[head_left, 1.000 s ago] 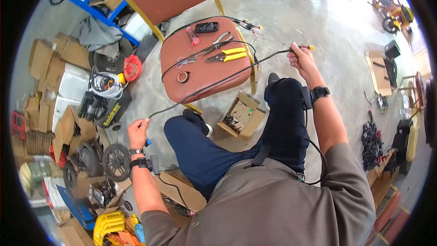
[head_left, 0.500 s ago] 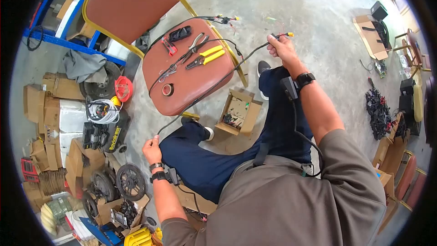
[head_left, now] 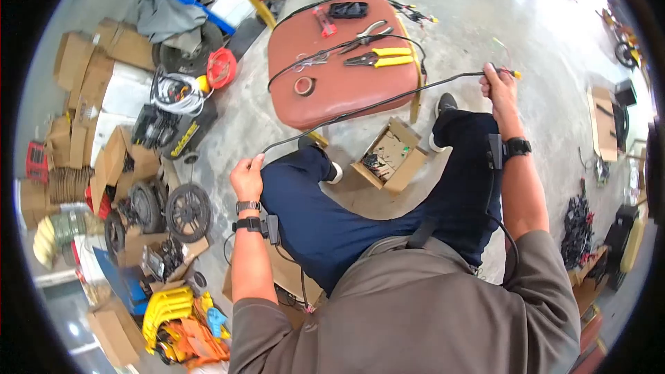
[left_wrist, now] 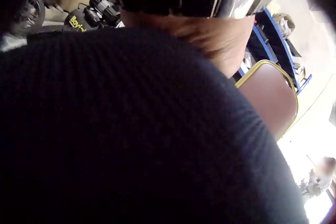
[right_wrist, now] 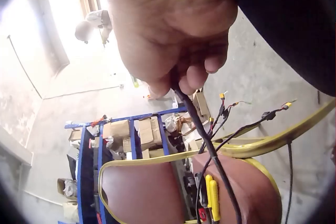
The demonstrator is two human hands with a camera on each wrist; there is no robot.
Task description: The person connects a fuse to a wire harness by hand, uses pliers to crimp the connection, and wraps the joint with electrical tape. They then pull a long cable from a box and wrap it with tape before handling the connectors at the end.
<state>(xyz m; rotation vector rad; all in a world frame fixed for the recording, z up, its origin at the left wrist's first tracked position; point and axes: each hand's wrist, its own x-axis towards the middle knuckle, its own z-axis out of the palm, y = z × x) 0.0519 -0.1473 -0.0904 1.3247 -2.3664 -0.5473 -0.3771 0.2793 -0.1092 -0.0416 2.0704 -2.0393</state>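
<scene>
Stretching across: long, thin black-sheathed cable (right_wrist: 195, 120), held up near the red-brown padded chair seat (head_left: 367, 86).
Right hand (head_left: 500, 86): fingers curled round it, beside a small yellow connector (head_left: 517, 75).
Left hand (head_left: 246, 180): thumb and fingers pinching it toward its other end.
Cable axis: lower left to upper right in head view, connector pointing right.
Open brown cardboard box (head_left: 406, 173): on grey floor (head_left: 554, 83); dark wire scraps (head_left: 374, 161) inside.
</scene>
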